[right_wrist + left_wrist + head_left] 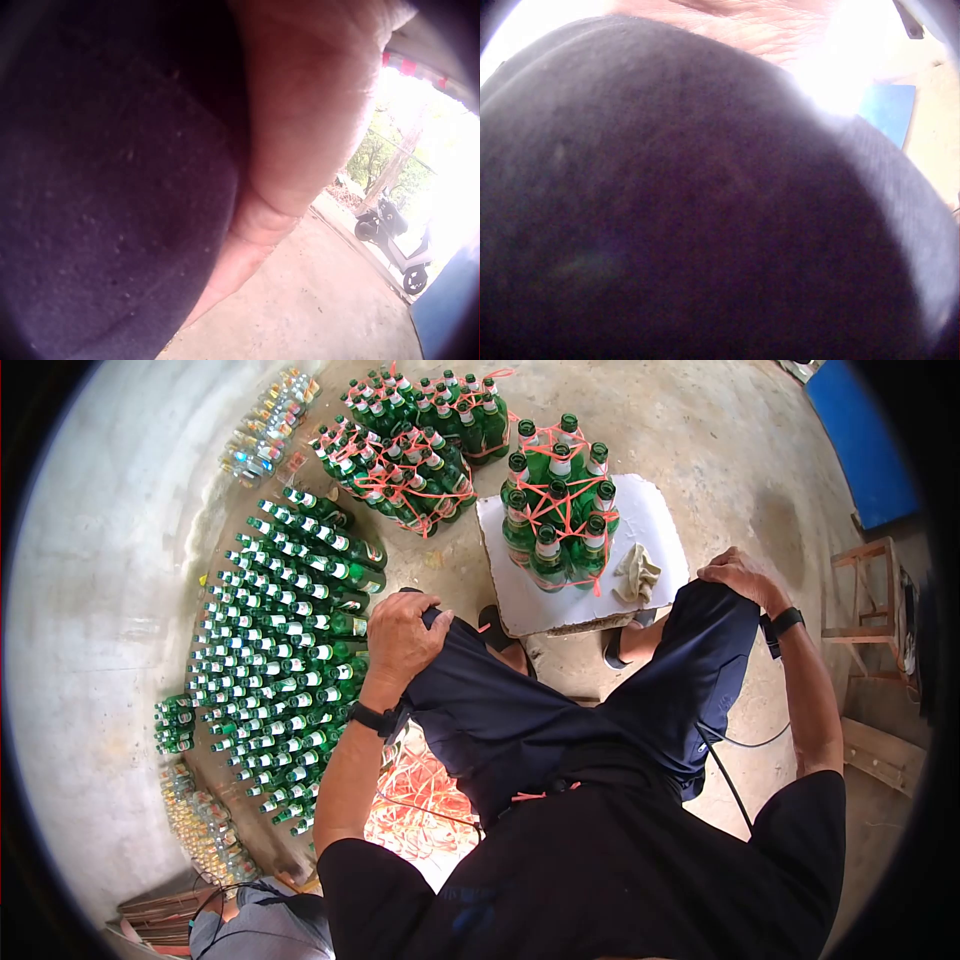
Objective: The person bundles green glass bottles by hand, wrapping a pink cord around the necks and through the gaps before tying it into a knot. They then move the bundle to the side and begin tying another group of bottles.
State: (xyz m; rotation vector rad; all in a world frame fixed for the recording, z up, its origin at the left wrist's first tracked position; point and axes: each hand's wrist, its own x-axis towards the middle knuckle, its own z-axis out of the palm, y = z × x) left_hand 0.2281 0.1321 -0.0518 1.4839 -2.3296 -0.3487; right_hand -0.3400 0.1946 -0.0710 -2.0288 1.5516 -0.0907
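Observation:
My left hand rests on the left knee of my dark trousers, fingers over the knee. On the other knee lies my right hand, its fingers relaxed. Between and beyond the knees, a bundle of green bottles tied with pink strap stands upright on a white-topped stool. A crumpled cloth lies beside the bundle; neither hand touches them. Dark cloth fills most of the left wrist view, with some palm skin above it. In the right wrist view, the hand lies against the dark trouser cloth.
Many green bottles stand at the left. More tied bundles stand behind them, towards the stool. Loose pink strap lies by my left leg. A wooden frame is at the right, and a scooter stands outside.

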